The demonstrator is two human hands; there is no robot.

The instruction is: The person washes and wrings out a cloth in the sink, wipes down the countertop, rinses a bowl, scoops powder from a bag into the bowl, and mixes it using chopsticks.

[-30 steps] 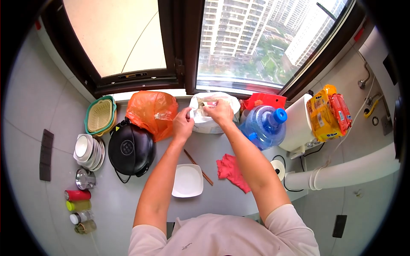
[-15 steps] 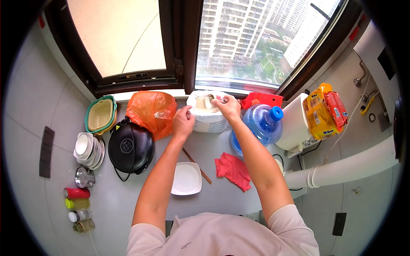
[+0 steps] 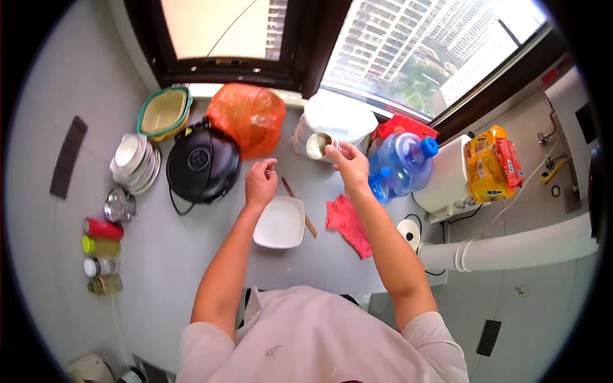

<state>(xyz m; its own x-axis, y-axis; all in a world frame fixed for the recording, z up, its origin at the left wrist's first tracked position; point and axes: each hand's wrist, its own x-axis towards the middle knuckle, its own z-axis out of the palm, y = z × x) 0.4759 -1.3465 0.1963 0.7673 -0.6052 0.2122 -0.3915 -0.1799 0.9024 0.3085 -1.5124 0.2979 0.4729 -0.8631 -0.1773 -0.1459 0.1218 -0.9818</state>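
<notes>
My right hand grips a small metal cup with white contents, too fine to tell whether rice or flour. The cup is in front of a large white bag by the window. My left hand hovers above the counter with loosely bent fingers and nothing visible in them. Just below it lies a white square bowl, with brown chopsticks along its right side. A red cloth rests beneath my right forearm.
Left of my hands stand a black rice cooker, an orange plastic bag, stacked white dishes and several jars. On the right are a blue water jug, a white appliance topped by yellow packets, and a white pipe.
My right hand has drawn the cup out of the white bag and toward me, filled. My left hand has let go of the bag's rim and moved back. The view has tilted down.
</notes>
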